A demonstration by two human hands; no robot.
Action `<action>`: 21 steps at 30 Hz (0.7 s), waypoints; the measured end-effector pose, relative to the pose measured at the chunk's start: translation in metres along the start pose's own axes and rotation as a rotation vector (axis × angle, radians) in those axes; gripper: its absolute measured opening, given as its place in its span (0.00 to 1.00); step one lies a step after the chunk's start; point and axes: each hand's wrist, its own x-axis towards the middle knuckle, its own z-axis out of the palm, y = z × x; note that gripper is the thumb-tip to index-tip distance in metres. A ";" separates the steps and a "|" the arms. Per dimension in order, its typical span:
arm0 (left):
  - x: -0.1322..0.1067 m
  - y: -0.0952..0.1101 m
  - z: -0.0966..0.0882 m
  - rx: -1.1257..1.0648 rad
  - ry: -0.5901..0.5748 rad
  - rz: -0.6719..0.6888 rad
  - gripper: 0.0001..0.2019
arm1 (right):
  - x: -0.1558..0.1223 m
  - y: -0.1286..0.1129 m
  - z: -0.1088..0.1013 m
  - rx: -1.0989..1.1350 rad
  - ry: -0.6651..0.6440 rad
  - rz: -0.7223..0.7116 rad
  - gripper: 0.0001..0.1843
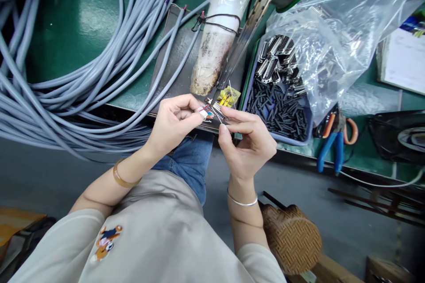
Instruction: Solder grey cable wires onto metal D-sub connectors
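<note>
My left hand (172, 121) is closed around the end of a grey cable, pinching its stripped coloured wires (208, 113) at the bench's front edge. My right hand (247, 139) is closed too, thumb and forefinger pinching a thin wire or solder strand (219, 117) beside those coloured wires. Both hands meet just below the tip of a wrapped soldering tool (217, 31). A small yellow piece (229, 96) lies just behind the fingers.
A big bundle of grey cables (66, 93) covers the green bench (83, 9) at left. A blue tray (279, 106) of black sleeves and connectors stands at right under a clear plastic bag (335, 31). Blue-handled pliers (332, 146) lie further right. A woven stool (292, 239) stands below.
</note>
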 end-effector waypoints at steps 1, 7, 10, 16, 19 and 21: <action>0.000 0.000 0.000 -0.002 -0.001 0.002 0.08 | 0.000 0.000 0.000 0.000 0.001 -0.009 0.06; 0.001 0.002 0.001 -0.033 -0.022 0.033 0.09 | 0.005 0.000 0.001 -0.024 0.008 -0.066 0.07; 0.003 0.002 0.001 -0.055 -0.050 0.055 0.10 | 0.007 0.001 0.001 -0.040 0.022 -0.128 0.07; 0.003 0.001 0.000 -0.088 -0.057 0.058 0.09 | 0.008 0.001 0.001 -0.057 0.028 -0.163 0.08; 0.002 0.000 0.000 -0.079 -0.045 0.020 0.08 | 0.005 0.002 0.001 -0.068 0.015 -0.168 0.08; 0.002 0.000 -0.001 -0.068 -0.035 0.001 0.08 | 0.004 0.003 0.001 -0.090 0.009 -0.171 0.08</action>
